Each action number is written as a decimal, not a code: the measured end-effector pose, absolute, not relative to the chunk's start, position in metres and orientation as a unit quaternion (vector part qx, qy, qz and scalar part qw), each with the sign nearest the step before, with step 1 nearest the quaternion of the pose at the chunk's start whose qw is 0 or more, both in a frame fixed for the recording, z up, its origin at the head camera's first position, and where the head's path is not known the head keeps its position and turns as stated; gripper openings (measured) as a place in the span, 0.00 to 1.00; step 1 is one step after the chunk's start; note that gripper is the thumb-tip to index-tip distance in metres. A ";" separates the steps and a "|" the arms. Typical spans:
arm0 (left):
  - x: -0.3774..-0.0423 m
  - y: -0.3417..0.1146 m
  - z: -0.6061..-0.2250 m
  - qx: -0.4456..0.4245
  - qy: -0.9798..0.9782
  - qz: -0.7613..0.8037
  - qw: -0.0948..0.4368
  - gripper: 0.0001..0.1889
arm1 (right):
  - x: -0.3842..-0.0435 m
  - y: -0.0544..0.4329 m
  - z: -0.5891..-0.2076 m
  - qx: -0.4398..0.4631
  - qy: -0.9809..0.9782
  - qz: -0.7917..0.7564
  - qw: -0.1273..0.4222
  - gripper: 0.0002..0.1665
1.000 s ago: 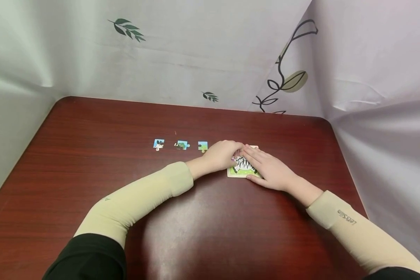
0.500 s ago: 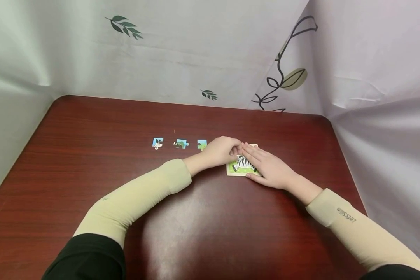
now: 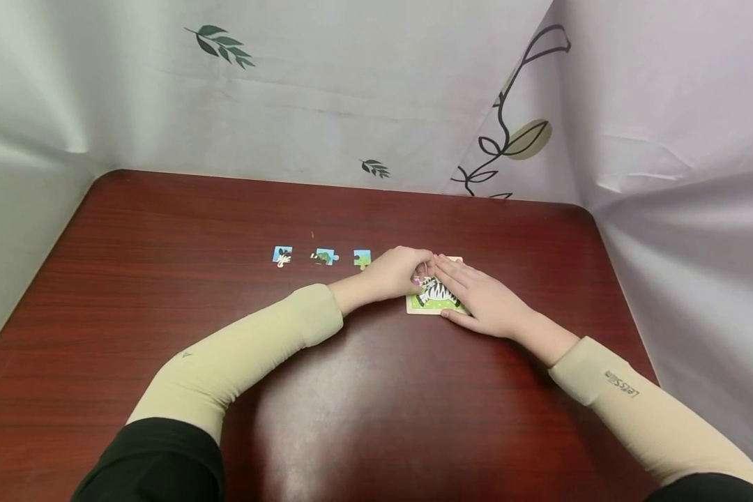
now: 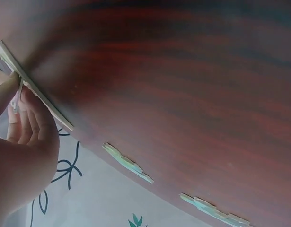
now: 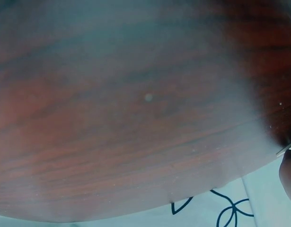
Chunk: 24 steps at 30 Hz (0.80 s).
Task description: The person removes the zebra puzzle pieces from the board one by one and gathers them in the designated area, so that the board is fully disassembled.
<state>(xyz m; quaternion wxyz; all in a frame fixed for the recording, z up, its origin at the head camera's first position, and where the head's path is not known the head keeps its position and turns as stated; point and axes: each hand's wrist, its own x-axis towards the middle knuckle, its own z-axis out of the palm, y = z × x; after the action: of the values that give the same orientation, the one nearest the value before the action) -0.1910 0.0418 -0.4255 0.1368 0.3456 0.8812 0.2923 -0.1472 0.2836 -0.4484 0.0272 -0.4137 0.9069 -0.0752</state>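
Note:
In the head view a small square jigsaw board with a zebra on green lies on the table at right of centre. My left hand is over its left part, thumb and fingertips curled together. In the left wrist view they pinch a thin puzzle piece, seen edge-on against the board. My right hand rests on the board's right side with straight fingers, thumb at the near edge. Its fingertips come right up to the left hand and hide the upper right of the picture.
Three loose puzzle pieces lie in a row left of the board: a zebra-head piece, a blue-and-green one and another close beside the left hand. A pale leaf-printed curtain borders the dark red wooden table.
The left fingers shift slightly at the board's left part, and a bit of purple by the thumb shows again. The right hand stays on the board; the loose pieces lie as before.

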 end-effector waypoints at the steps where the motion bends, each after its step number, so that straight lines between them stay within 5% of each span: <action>1: -0.191 0.042 -0.426 0.347 0.880 0.294 0.138 0.14 | -0.147 0.284 -0.448 -0.412 0.907 -0.075 0.029 0.49; 24: -0.192 0.036 -0.435 0.375 0.853 0.334 0.141 0.14 | -0.147 0.284 -0.448 -0.405 0.911 -0.070 0.042 0.47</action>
<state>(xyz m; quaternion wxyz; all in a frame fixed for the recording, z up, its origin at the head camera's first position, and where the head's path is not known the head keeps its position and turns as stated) -0.1920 0.0365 -0.4349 0.1410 0.3754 0.8531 0.3339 -0.1470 0.2841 -0.4483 0.0421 -0.4049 0.9107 -0.0695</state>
